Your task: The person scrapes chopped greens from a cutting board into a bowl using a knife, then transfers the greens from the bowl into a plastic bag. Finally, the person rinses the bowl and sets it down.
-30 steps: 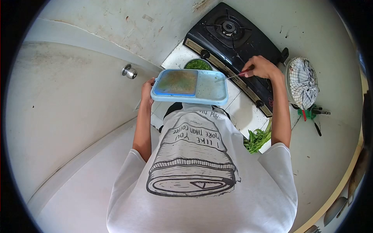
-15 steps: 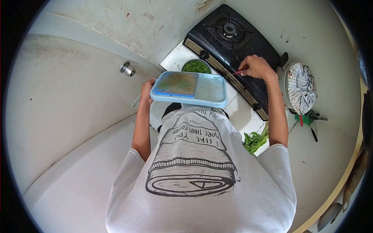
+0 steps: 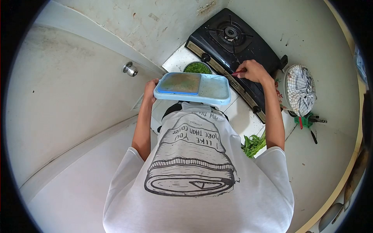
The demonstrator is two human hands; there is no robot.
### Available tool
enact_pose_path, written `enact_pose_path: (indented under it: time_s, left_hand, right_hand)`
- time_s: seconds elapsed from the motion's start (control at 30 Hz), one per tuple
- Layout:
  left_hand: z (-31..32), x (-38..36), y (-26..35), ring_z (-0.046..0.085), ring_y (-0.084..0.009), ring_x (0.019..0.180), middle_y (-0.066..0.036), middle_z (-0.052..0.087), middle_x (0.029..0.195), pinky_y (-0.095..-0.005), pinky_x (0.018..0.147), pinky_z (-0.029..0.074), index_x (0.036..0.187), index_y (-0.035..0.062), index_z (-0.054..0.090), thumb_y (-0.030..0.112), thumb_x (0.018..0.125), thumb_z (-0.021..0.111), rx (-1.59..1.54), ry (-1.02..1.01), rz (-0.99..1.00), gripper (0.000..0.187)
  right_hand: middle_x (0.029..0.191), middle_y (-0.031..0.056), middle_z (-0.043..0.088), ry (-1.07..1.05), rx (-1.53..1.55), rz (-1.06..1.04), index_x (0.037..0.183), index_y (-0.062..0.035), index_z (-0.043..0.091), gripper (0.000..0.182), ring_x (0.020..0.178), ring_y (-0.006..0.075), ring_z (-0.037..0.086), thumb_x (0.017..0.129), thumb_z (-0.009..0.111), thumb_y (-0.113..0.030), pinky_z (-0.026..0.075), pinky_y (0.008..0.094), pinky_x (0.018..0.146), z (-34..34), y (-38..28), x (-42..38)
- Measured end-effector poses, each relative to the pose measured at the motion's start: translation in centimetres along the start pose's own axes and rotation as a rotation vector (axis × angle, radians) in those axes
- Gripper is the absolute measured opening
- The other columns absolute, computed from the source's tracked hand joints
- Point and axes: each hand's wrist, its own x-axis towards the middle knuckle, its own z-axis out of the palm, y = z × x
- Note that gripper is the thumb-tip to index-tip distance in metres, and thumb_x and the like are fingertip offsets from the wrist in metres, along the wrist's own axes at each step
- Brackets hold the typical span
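Note:
My left hand grips the left end of a light blue tray-like board, which has a darker, stained panel on its left part. In my right hand is a knife with a red handle; its thin blade reaches over the board's upper right edge. Just behind the board stands a round bowl of chopped greens, its near side hidden by the board.
A black gas stove stands behind my right hand. To its right is a pot covered with a checked cloth, near a green basket. Leafy greens lie by my right elbow. A door knob is at left.
The board has shifted slightly right in view and is a little less tilted. My right hand has moved slightly left and down with the knife, which stays at the board's upper right edge.

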Motion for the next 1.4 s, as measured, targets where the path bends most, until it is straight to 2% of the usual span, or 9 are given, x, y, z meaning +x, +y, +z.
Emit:
enact_pose_path:
  time_s: [0.23, 0.43, 0.57, 0.63, 0.83, 1.03, 1.13, 1.23, 1.4]
  left_hand:
    - [-0.5, -0.4, -0.4, 0.056, -0.0135, 0.063, -0.006, 0.059, 0.078, -0.0309, 0.056, 0.049, 0.095, -0.002, 0.065, 0.011, 0.1, 0.053, -0.014, 0.021, -0.003, 0.019]
    - [-1.6, 0.2, -1.1, 0.055, -0.0143, 0.063, -0.006, 0.059, 0.079, -0.0313, 0.057, 0.049, 0.095, -0.0023, 0.065, 0.012, 0.1, 0.054, -0.008, 0.008, -0.008, 0.019]
    - [-2.5, 0.7, -1.8, 0.064, -0.0179, 0.072, -0.01, 0.066, 0.087, -0.0339, 0.066, 0.055, 0.101, -0.0029, 0.066, 0.017, 0.103, 0.049, 0.034, -0.039, -0.015, 0.026]
    - [-1.8, -0.4, -1.5, 0.059, -0.0165, 0.066, -0.008, 0.061, 0.082, -0.0336, 0.06, 0.051, 0.097, -0.0026, 0.066, 0.014, 0.101, 0.052, -0.018, 0.006, -0.017, 0.022]
    - [-2.4, -0.1, -2.0, 0.057, -0.0157, 0.064, -0.006, 0.059, 0.079, -0.0333, 0.057, 0.05, 0.096, -0.0023, 0.066, 0.012, 0.1, 0.053, -0.054, 0.03, -0.015, 0.019]
    - [-2.2, -0.5, -2.0, 0.057, -0.0147, 0.065, -0.006, 0.058, 0.079, -0.0319, 0.058, 0.049, 0.096, -0.0014, 0.065, 0.012, 0.101, 0.053, -0.065, 0.023, 0.0, 0.019]
    - [-2.3, -0.3, -2.1, 0.055, -0.0138, 0.065, -0.005, 0.058, 0.079, -0.0312, 0.058, 0.048, 0.096, -0.0012, 0.065, 0.013, 0.101, 0.053, -0.049, 0.019, -0.009, 0.019]
    - [-2.8, 0.3, -2.4, 0.054, -0.0131, 0.065, -0.005, 0.057, 0.079, -0.0305, 0.058, 0.048, 0.097, -0.0013, 0.065, 0.013, 0.102, 0.052, -0.038, 0.004, -0.021, 0.02]
    - [-2.8, -0.2, -2.2, 0.054, -0.0136, 0.065, -0.004, 0.057, 0.079, -0.0309, 0.058, 0.048, 0.098, -0.0019, 0.065, 0.014, 0.102, 0.052, -0.026, 0.042, -0.029, 0.021]
  right_hand:
    - [0.102, 0.0147, 0.076, 0.171, 0.154, -0.075, 0.105, -0.0141, 0.08, 0.023, 0.099, 0.0324, 0.071, 0.083, 0.078, -0.023, 0.055, 0.0433, 0.088, 2.8, -0.2, 1.1]
    - [0.103, 0.0148, 0.075, -0.018, 0.069, -0.038, 0.106, -0.0109, 0.079, 0.027, 0.099, 0.0322, 0.071, 0.082, 0.078, -0.024, 0.055, 0.0429, 0.087, 2.4, -0.6, 1.0]
    - [0.095, 0.0148, 0.076, 0.175, 0.159, -0.105, 0.103, -0.0086, 0.08, 0.023, 0.09, 0.0306, 0.072, 0.081, 0.08, -0.017, 0.055, 0.0392, 0.082, 3.6, -1.5, 1.2]
    - [0.094, 0.0154, 0.076, 0.203, 0.163, -0.106, 0.102, -0.0082, 0.08, 0.023, 0.088, 0.0301, 0.072, 0.081, 0.08, -0.018, 0.055, 0.0388, 0.081, 3.3, -1.9, 1.0]
    - [0.096, 0.0152, 0.077, -0.081, 0.262, -0.081, 0.103, -0.009, 0.08, 0.027, 0.09, 0.0288, 0.073, 0.081, 0.079, -0.024, 0.055, 0.0394, 0.086, 1.9, -1.3, 0.4]
    - [0.08, 0.0042, 0.073, -0.281, 0.507, -0.101, 0.101, -0.0074, 0.081, 0.028, 0.074, 0.0144, 0.064, 0.081, 0.082, -0.027, 0.052, 0.0311, 0.072, 1.7, -0.5, -0.3]
    - [0.079, 0.0017, 0.073, -0.436, 0.629, -0.14, 0.102, -0.0044, 0.08, 0.021, 0.069, 0.008, 0.06, 0.085, 0.079, -0.017, 0.049, 0.0259, 0.066, 2.4, -0.2, -0.1]
    - [0.076, 0.0028, 0.071, -0.315, 0.495, -0.132, 0.1, -0.0073, 0.081, 0.028, 0.07, 0.0116, 0.061, 0.081, 0.081, -0.028, 0.05, 0.0292, 0.069, 3.4, -0.5, 0.2]
    - [0.078, 0.0052, 0.072, -0.009, 0.38, -0.117, 0.101, -0.0078, 0.081, 0.027, 0.07, 0.0135, 0.061, 0.082, 0.08, -0.027, 0.05, 0.0306, 0.068, 3.7, 0.2, 0.4]
